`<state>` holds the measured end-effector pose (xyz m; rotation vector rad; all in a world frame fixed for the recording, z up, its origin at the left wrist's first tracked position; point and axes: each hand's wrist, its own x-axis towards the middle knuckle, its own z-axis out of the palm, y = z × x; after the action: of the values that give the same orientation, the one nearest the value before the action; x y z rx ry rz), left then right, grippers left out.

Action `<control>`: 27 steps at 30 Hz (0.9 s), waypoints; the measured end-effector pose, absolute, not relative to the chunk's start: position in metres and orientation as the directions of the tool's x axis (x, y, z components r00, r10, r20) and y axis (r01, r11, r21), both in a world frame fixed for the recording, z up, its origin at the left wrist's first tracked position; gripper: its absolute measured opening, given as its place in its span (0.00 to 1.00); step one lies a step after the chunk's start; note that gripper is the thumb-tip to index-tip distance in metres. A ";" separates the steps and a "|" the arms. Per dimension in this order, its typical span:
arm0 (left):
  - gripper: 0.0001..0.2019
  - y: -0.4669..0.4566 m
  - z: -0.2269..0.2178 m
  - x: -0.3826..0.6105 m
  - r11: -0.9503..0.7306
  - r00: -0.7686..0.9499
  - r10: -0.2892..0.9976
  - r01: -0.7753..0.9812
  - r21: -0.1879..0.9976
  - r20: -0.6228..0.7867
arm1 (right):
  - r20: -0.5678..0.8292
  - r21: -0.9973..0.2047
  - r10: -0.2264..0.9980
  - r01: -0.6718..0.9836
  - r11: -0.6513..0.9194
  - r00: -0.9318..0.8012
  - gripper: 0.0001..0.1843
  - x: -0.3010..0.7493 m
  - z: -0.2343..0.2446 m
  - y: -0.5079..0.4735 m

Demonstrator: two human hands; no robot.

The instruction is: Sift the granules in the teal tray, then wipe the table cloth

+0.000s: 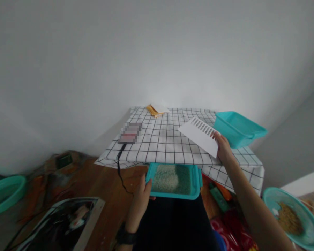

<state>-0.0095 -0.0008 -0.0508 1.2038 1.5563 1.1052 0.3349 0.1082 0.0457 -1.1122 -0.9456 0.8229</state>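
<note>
Left hand (141, 193) grips a rectangular turquoise plastic tray (170, 196) of pale grains (167, 177) by the white, black-gridded surface's (159, 139) front edge; right hand (222, 144) grasps a flat white sheet (197, 136).

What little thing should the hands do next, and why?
Maybe the left hand should lift the teal tray onto the checked cloth, keeping it level. The tray is over the lap, held by one hand near its left end, so its pale grains could spill if it tips. The right hand is busy holding a white sheet.
</note>
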 end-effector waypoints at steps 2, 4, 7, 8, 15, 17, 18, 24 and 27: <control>0.31 -0.001 -0.051 -0.009 0.155 -0.163 0.979 0.199 0.968 -0.123 | 0.271 -0.952 0.839 0.000 0.308 0.471 0.22 0.344 0.047 0.121; 0.31 -0.001 -0.050 -0.008 0.162 -0.161 0.978 0.182 0.970 -0.133 | 0.318 -0.943 0.783 0.096 0.317 0.534 0.20 0.352 0.052 0.133; 0.31 -0.003 -0.049 -0.007 0.180 -0.180 0.972 0.165 0.970 -0.150 | 0.478 -0.872 0.679 0.398 0.287 0.557 0.18 0.360 0.065 0.152; 0.30 -0.003 -0.050 -0.007 0.196 -0.189 0.968 0.161 0.967 -0.165 | 0.544 -0.815 0.651 0.517 0.260 0.530 0.17 0.361 0.069 0.158; 0.36 -0.001 -0.066 -0.016 0.267 -0.205 0.951 0.167 0.949 -0.231 | 0.599 -0.559 0.768 0.806 0.197 0.227 0.17 0.345 0.086 0.182; 0.38 -0.001 -0.071 -0.019 0.274 -0.202 0.950 0.177 0.945 -0.238 | 0.542 -0.493 0.834 0.842 0.217 0.102 0.17 0.334 0.087 0.175; 0.38 -0.001 -0.073 -0.019 0.280 -0.209 0.948 0.180 0.943 -0.241 | 0.514 -0.463 0.857 0.851 0.247 0.031 0.17 0.328 0.087 0.168; 0.33 0.000 -0.068 -0.022 0.281 -0.183 0.955 0.299 0.912 -0.234 | 0.476 -0.494 0.847 0.724 0.481 -0.238 0.12 0.290 0.082 0.100; 0.28 0.000 -0.066 -0.028 0.202 -0.173 0.974 0.393 0.897 -0.143 | 0.444 -0.538 0.861 0.694 0.479 -0.249 0.13 0.286 0.088 0.083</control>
<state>-0.0282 0.0000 -0.0659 1.2972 1.7002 0.9452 0.2862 0.0830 0.0884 -1.2826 -2.0172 0.3004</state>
